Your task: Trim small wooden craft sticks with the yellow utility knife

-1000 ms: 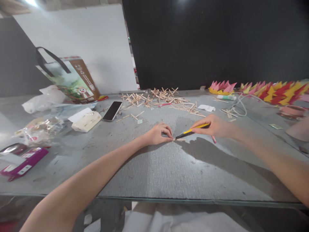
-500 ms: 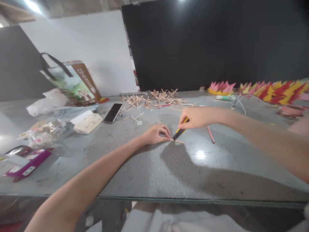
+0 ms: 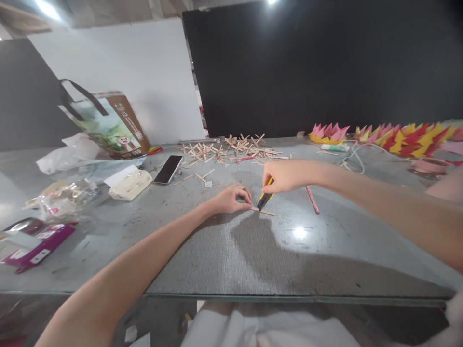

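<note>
My right hand (image 3: 280, 176) is closed around a yellow and black utility knife (image 3: 265, 196), held tilted with its tip down on a thin wooden stick (image 3: 268, 212). The stick lies flat on the grey table (image 3: 202, 260). My left hand (image 3: 234, 199) pinches the stick's left end against the tabletop, just beside the knife's tip. The blade itself is too small to make out. To the right of the knife lies a pink pencil (image 3: 312, 200).
Several wooden sticks (image 3: 204, 152) are heaped at the back. On the left are a phone (image 3: 169, 169), a tissue pack (image 3: 130, 185), a shopping bag (image 3: 119, 125) and a purple packet (image 3: 41, 248). Folded paper pieces (image 3: 415, 140), a glue stick (image 3: 334, 148) and a tape roll (image 3: 429, 166) sit back right.
My right hand and the knife have shifted slightly left, and the knife stands a little steeper on the stick. My left hand keeps its pinch. The whole view has shifted slightly.
</note>
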`<state>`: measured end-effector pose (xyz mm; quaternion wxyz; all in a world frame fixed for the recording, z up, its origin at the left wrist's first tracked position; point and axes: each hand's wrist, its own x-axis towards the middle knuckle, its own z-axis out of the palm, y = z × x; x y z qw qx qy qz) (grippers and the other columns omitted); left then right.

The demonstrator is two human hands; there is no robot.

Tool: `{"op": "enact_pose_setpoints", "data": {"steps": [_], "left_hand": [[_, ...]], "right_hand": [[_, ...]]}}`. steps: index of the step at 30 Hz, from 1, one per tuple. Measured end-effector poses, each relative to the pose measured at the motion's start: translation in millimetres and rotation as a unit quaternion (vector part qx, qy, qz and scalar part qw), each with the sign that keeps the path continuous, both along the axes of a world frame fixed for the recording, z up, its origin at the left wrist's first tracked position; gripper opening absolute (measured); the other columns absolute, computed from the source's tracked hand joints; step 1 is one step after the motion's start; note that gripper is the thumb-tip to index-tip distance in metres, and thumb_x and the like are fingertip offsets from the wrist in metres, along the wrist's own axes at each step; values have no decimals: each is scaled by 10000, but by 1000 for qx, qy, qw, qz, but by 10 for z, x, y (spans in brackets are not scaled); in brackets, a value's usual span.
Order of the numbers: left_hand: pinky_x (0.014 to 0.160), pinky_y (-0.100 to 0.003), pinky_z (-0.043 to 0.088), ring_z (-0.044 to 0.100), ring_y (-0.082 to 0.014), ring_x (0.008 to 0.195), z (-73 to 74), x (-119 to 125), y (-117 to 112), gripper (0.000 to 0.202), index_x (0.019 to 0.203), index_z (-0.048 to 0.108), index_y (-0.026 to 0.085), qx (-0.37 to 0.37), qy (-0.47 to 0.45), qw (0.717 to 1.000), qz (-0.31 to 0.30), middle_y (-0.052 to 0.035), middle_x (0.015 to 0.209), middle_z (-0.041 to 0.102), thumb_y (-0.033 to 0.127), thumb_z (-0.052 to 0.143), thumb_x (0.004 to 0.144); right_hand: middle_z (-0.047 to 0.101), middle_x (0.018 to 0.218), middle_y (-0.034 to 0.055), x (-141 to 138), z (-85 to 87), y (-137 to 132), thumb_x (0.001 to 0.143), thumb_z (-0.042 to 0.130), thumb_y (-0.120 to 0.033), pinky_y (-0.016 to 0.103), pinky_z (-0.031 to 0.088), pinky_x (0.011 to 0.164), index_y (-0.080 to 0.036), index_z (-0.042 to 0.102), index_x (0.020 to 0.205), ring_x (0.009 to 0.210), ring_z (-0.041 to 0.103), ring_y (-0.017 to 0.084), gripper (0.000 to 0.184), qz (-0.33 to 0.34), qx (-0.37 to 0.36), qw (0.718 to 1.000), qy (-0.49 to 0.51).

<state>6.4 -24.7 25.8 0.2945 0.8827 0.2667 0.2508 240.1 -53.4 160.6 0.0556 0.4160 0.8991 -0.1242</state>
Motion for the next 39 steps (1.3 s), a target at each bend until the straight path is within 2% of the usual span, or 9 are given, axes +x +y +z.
{"op": "enact_pose_setpoints", "data": {"steps": [5,9,12,17,21,24,29,34,39], "left_hand": [[848,-321,530,675,-173,871,-129,26,68,126,972,678,179,-77,-101,977,170,-53,962,730,286,642,913],[749,-270,530,664,-145,810,-244,-24,235,138,927,595,184,-99,-222,893,378,-35,906,688,101,519,847],[674,-244,512,651,-127,770,-258,-105,334,221,960,544,191,-92,-258,853,444,-46,983,665,53,460,810],[678,-254,547,683,-131,755,-188,-117,286,254,993,559,178,-111,-266,854,433,-63,950,705,42,433,820],[755,-295,590,729,-147,802,-144,6,66,373,1236,566,181,-97,-238,912,320,-73,1030,777,109,488,878],[872,-344,597,758,-169,917,-145,96,-110,540,1385,503,193,-77,-216,939,256,-92,1140,782,99,529,854],[914,-374,590,769,-204,985,-128,165,-293,647,1476,415,202,-60,-188,951,236,-98,1103,790,95,575,859],[872,-341,572,765,-183,894,-53,193,-361,544,1419,431,208,-27,-174,949,262,-62,1007,803,152,613,909],[814,-318,537,746,-178,817,-44,189,-338,442,1344,473,205,10,-153,947,281,-32,923,792,210,645,937]], "right_hand": [[564,541,-2,113,-28,-30,886,643,-369,323,212,531,-215,857,810,477,327,105,275,-9,-7,1000,22],[695,679,23,311,-86,-4,916,652,-505,312,273,550,-254,872,900,544,431,131,334,-24,-21,994,106],[718,736,20,484,-193,-6,910,643,-627,311,286,553,-289,871,960,565,455,146,411,-93,1,975,200],[579,631,-11,625,-491,-172,939,585,-684,287,332,529,-252,769,1246,506,452,142,560,-252,4,909,330],[544,621,-31,551,-745,-304,939,589,-683,295,396,547,-250,643,1380,546,520,181,621,-252,42,887,384],[581,654,-14,454,-883,-346,952,575,-687,321,430,579,-259,588,1417,594,567,213,632,-227,34,886,402],[652,751,9,348,-975,-415,1012,492,-655,367,499,660,-320,529,1467,664,623,238,566,-204,35,904,373],[725,1319,62,296,-986,-506,1051,452,-572,397,559,812,-396,524,1529,983,721,279,514,-147,72,917,364],[794,1088,31,269,-1004,-547,1071,394,-506,368,543,683,-403,475,1610,764,688,252,555,-89,19,938,333]]}}
